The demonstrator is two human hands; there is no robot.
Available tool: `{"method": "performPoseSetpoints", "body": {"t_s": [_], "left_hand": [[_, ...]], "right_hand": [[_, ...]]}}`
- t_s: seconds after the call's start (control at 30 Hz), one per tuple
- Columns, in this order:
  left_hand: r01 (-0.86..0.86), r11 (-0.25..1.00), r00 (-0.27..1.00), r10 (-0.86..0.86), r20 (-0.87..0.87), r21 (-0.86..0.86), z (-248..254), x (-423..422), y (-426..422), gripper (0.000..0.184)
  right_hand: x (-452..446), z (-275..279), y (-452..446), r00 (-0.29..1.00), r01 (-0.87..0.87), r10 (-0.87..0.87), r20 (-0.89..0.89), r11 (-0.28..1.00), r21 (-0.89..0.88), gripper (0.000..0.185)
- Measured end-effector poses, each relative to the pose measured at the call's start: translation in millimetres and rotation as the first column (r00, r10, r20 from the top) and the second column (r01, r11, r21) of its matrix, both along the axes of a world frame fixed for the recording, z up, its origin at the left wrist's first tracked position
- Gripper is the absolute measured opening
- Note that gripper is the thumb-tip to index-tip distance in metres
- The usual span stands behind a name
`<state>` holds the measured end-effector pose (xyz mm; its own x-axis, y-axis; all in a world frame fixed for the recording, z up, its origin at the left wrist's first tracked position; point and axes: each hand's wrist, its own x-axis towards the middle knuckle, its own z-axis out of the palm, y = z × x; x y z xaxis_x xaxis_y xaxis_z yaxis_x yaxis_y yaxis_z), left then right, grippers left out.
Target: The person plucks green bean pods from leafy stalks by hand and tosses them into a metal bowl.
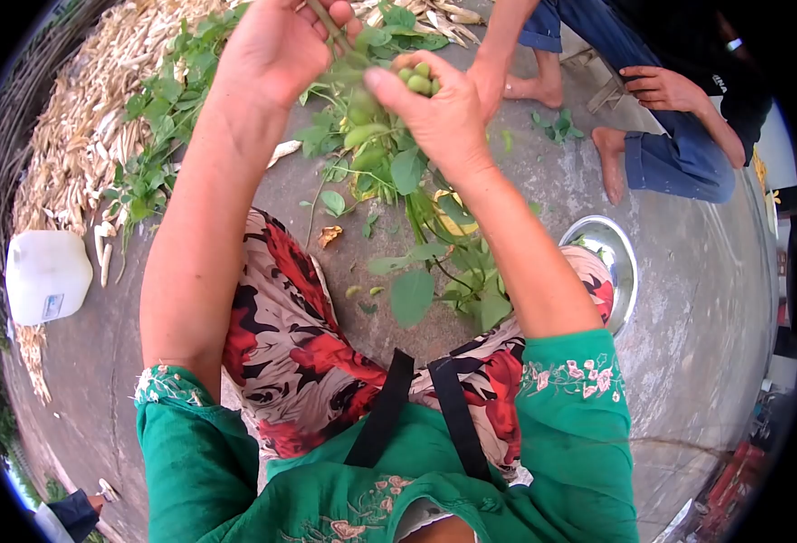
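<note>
My left hand (276, 50) is closed around the stem (328, 25) of a leafy green bean plant at the top of the view. Close beside it, my right hand (448, 118) is curled around several plump green bean pods (419, 80), which show between thumb and fingers. More pods (367, 136) hang blurred between the two hands. Below them, leafy bean stalks (425, 235) lie on the concrete in front of my knees. A metal bowl (632, 271) stands by my right knee, with a little green stuff inside.
Barefoot, another person (679, 163) sits at the upper right, one forearm (504, 41) reaching down just behind my right hand. Dried corn cobs or husks (81, 163) are heaped at the left, with cut green plants (167, 109) alongside. A white plastic jug (50, 271) stands at far left.
</note>
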<state>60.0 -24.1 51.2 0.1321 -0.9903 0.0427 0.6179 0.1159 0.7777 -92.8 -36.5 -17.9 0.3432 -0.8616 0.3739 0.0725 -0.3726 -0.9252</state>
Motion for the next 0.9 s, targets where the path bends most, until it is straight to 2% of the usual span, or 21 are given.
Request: {"method": "performPoseSetpoints", "body": {"t_s": [0.03, 0.1, 0.23, 0.27, 0.33, 0.47, 0.53, 0.63, 0.7, 0.77, 0.8, 0.83, 0.9], "left_hand": [[0.000, 1.000, 1.000, 0.000, -0.002, 0.002, 1, 1, 1, 0.022], [0.182, 0.963, 0.983, -0.177, 0.045, -0.196, 4, 3, 2, 0.027], [0.202, 0.951, 0.978, -0.208, 0.001, -0.235, 2, 0, 2, 0.031], [0.203, 0.950, 0.978, -0.209, 0.002, -0.236, -2, 2, -2, 0.031], [0.141, 0.973, 0.980, -0.164, -0.116, -0.181, -9, 4, -10, 0.031], [0.148, 0.982, 0.977, -0.163, -0.136, -0.116, -13, 8, -18, 0.031], [0.176, 0.979, 0.959, -0.195, -0.205, -0.107, -15, 11, -19, 0.029], [0.228, 0.962, 0.954, -0.252, -0.164, -0.152, -21, 21, -22, 0.025], [0.234, 0.960, 0.954, -0.258, -0.156, -0.152, -25, 22, -23, 0.024], [0.079, 0.997, 0.986, -0.078, -0.150, 0.000, -22, 15, -18, 0.024], [0.046, 0.999, 0.990, -0.043, -0.134, 0.021, -20, 12, -18, 0.025], [0.054, 0.998, 0.990, -0.051, -0.131, 0.020, -22, 15, -20, 0.025], [0.158, 0.987, 0.966, -0.163, -0.200, -0.041, -29, 25, -22, 0.027]], "right_hand": [[-1, 4, 3, 1.000, 0.000, 0.000, -0.002, 1.000, 0.002, 0.026], [-3, 14, 8, 0.972, -0.125, 0.080, 0.219, 0.971, 0.203, 0.021], [-2, 14, 10, 0.969, -0.127, 0.085, 0.231, 0.977, 0.174, 0.018], [-3, 13, 10, 0.969, -0.127, 0.085, 0.232, 0.977, 0.173, 0.018], [-5, 11, 8, 0.941, -0.159, 0.062, 0.334, 0.950, 0.270, 0.018], [-1, 13, 13, 0.914, -0.110, -0.033, 0.404, 0.939, 0.326, 0.018], [-2, 15, 14, 0.867, -0.220, 0.011, 0.498, 0.906, 0.362, 0.019], [-2, 9, 14, 0.836, -0.284, 0.014, 0.549, 0.867, 0.410, 0.018], [1, 5, 13, 0.838, -0.263, -0.001, 0.545, 0.876, 0.405, 0.017], [4, 3, 16, 0.845, -0.223, -0.051, 0.532, 0.871, 0.438, 0.016], [4, 2, 16, 0.837, -0.224, -0.064, 0.543, 0.866, 0.447, 0.015], [4, 3, 16, 0.835, -0.218, -0.070, 0.546, 0.868, 0.445, 0.015], [2, 5, 17, 0.802, -0.315, -0.020, 0.597, 0.835, 0.451, 0.015]]}}
